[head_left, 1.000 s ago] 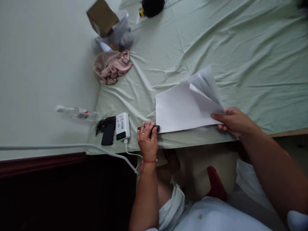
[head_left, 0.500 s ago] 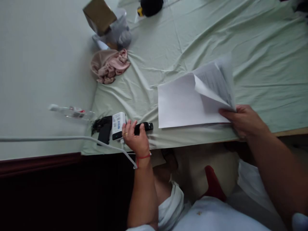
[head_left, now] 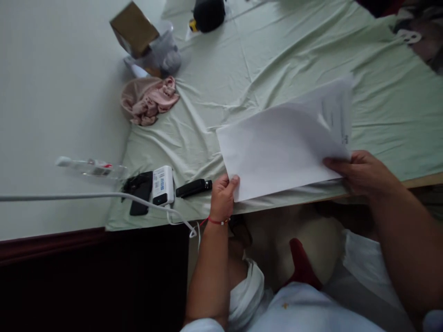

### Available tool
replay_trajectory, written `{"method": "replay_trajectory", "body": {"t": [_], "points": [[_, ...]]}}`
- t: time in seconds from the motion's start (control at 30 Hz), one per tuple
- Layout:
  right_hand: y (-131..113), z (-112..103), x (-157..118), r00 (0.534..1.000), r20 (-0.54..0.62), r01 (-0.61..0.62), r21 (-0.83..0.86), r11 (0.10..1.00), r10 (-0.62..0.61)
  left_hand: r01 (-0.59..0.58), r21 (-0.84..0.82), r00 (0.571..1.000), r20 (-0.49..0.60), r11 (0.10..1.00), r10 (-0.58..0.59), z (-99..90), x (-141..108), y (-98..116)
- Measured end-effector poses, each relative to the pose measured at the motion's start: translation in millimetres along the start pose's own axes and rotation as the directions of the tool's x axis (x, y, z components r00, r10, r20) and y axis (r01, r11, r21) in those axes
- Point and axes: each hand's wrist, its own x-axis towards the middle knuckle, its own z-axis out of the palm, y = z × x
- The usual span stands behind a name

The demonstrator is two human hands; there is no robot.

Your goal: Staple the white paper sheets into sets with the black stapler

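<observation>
A small stack of white paper sheets (head_left: pixel 277 150) is held between both hands over the front edge of the bed. My left hand (head_left: pixel 222 196) pinches its near left corner, thumb on top. At the near right corner, my right hand (head_left: pixel 363 177) grips the sheets with its thumb across the top one. The top sheet is blank and bows upward on the right, where printed text shows on a sheet beneath. Just left of my left hand lies a black stapler (head_left: pixel 193 188), untouched.
Beside the stapler are a white power bank (head_left: pixel 163 184) with a cable, and a black phone (head_left: pixel 141 196). A clear bottle (head_left: pixel 97 169) is by the wall. Pink cloth (head_left: pixel 150 101), a plastic tub (head_left: pixel 166 53) and a cardboard box (head_left: pixel 134 30) sit farther back on the green bedsheet (head_left: pixel 277 60).
My left hand has left the stapler, moved right and taken hold of the paper's left corner. The right hand keeps its grip, and the top sheet's raised fold has flattened somewhat.
</observation>
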Motion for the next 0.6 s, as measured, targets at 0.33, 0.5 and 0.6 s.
{"method": "replay_trajectory", "body": {"t": [0.33, 0.5, 0.6], "points": [[3.4, 9.3, 4.9, 0.995, -0.072, 0.066, 0.040, 0.997, -0.063, 0.082, 0.115, 0.992, -0.108, 0.990, -0.070, -6.1, 10.2, -3.0], [7.8, 16.0, 11.8, 0.974, -0.141, 0.198, 0.139, 0.970, -0.179, 0.057, -0.008, 0.998, -0.029, 0.998, -0.058, -9.4, 11.4, 1.4], [7.6, 18.7, 14.5, 0.957, -0.192, 0.247, 0.158, 0.956, -0.216, 0.066, 0.023, 0.998, -0.010, 0.998, -0.066, -12.6, 11.8, 0.7]]}}
